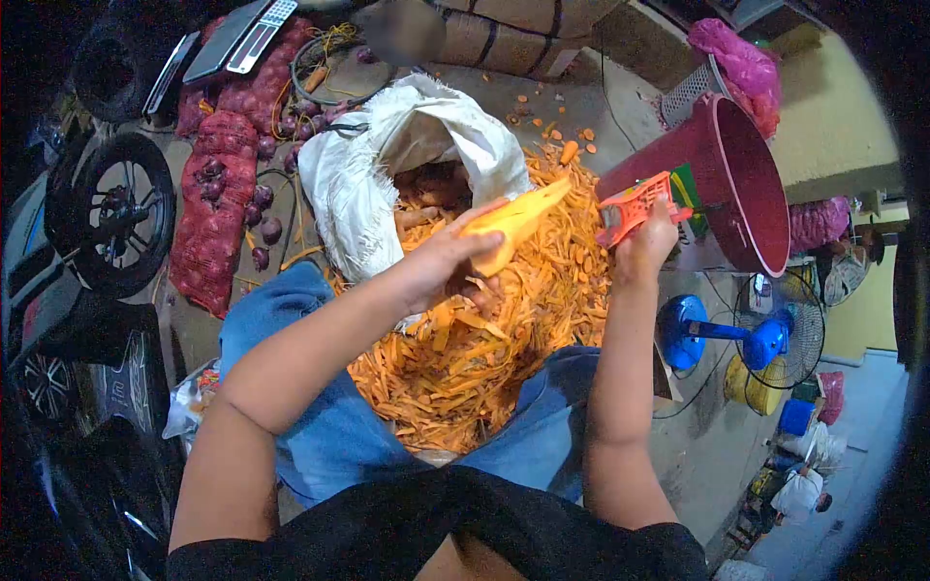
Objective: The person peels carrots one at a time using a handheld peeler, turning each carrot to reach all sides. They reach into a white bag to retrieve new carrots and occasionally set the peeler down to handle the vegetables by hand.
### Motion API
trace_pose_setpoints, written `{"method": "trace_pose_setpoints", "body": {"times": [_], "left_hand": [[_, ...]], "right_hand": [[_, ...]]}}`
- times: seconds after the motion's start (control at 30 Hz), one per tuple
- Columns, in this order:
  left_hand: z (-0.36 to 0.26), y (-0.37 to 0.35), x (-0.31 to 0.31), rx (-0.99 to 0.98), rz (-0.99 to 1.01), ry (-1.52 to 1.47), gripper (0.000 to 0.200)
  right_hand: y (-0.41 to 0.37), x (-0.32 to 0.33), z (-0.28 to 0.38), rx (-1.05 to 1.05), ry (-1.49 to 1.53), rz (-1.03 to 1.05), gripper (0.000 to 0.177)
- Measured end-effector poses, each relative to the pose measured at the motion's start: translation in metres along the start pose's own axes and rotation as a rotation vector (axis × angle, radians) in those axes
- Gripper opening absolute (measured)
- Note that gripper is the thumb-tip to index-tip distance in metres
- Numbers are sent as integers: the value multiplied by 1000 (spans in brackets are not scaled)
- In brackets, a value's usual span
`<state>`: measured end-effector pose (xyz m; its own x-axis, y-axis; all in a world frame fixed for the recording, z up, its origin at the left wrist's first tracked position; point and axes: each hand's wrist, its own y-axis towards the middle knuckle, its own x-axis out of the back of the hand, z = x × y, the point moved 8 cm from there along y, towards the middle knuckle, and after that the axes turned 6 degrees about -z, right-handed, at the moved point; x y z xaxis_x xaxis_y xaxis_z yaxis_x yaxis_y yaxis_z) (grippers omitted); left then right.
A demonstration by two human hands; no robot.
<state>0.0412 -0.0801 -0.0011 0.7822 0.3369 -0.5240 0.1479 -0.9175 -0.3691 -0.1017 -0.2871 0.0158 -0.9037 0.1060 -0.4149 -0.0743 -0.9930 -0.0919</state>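
My left hand [453, 254] is closed around a bright orange carrot [528, 215], which points up and to the right. In my right hand [649, 242] is a red-orange peeler [635, 205], held a little to the right of the carrot and apart from it. Below both hands, a heap of orange carrot peels [436, 387] spreads between my knees. Behind my left hand stands a white woven sack [339, 194] with its mouth open, and unpeeled carrots [431, 184] show inside.
A dark red bucket [760, 184] stands tilted in view at the right, near a blue fan [686, 334]. Red mesh sacks of onions [213, 213] lie at the left, beside a motorbike wheel [124, 208]. Carrot slices [586, 134] dot the floor. A person [802, 494] is far right.
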Motion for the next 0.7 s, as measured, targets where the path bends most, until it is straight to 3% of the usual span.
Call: {"method": "trace_pose_setpoints", "body": {"times": [0.03, 0.1, 0.17, 0.33, 0.43, 0.47, 0.57, 0.6, 0.7], "left_hand": [[4, 2, -2, 96, 14, -240, 44], [13, 8, 1, 113, 70, -263, 41], [24, 5, -7, 239, 74, -539, 39], [26, 5, -14, 208, 17, -469, 37], [30, 10, -17, 268, 92, -552, 36], [36, 10, -15, 369, 50, -600, 35], [26, 8, -17, 353, 116, -524, 36], [30, 10, -10, 345, -20, -438, 38], [38, 22, -4, 335, -3, -530, 40]], "right_hand": [[-10, -4, 4, 3, 6, 2, 18], [-29, -14, 0, -51, -91, 112, 17], [-39, -17, -4, -3, -98, 131, 18], [-44, -21, -15, -14, -49, 130, 15], [-44, -30, -15, 15, -3, 175, 11], [-45, -32, -17, 10, -51, 170, 11], [-46, -26, -21, 32, -172, 127, 12], [-55, -33, -13, 76, -281, 147, 13], [-81, -46, -9, 113, -350, 187, 14]]}}
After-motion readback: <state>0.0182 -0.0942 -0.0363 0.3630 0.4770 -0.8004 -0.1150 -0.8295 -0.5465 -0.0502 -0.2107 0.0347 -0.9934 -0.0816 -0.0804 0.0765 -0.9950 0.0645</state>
